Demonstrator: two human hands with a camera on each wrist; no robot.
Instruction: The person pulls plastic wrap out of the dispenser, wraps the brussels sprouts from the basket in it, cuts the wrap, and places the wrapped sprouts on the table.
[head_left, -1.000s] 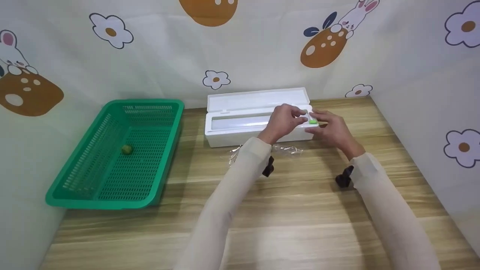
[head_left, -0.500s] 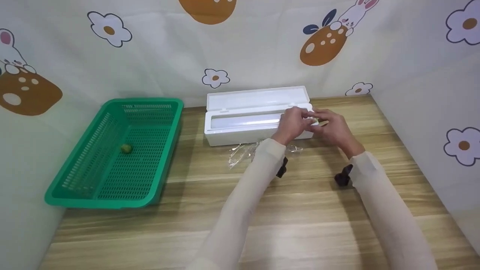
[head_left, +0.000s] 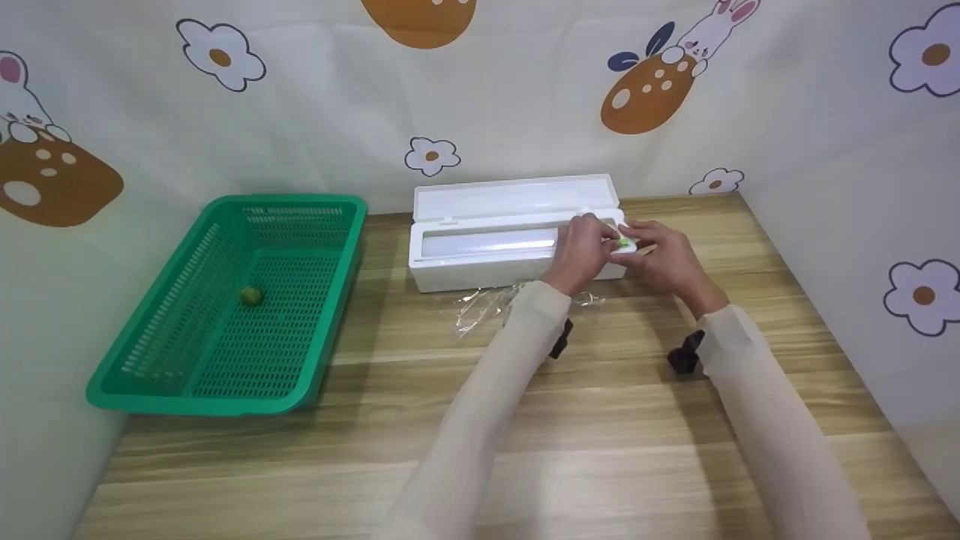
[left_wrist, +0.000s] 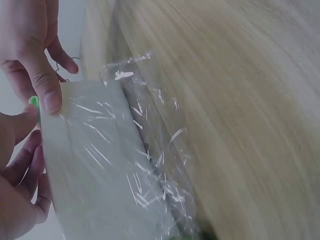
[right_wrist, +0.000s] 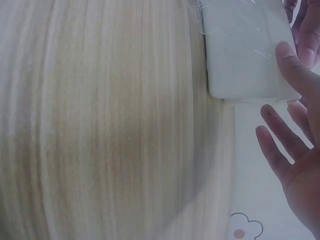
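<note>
A long white cling film dispenser (head_left: pixel 480 279) stands near the back wall with its lid raised. Through its top opening a pale roll (head_left: pixel 487 244) shows. My left hand (head_left: pixel 579 251) is over the right part of the box, thumb and fingers pinching a small green slide cutter (left_wrist: pixel 34 102) at its top edge. My right hand (head_left: pixel 667 259) grips the box's right end, its thumb pressed on the front face in the right wrist view. Clear film (left_wrist: pixel 165 165) hangs down the front of the dispenser and lies crumpled on the table before it.
At the left stands a green plastic basket (head_left: pixel 202 406) with a small greenish round item (head_left: pixel 251 296) inside. The wood-grain table (head_left: pixel 600 450) meets a patterned cloth wall (head_left: pixel 525 97) at the back and another cloth side at the right.
My left hand has moved right along the dispenser, up to the green cutter at its right end. The right hand has stayed at that end.
</note>
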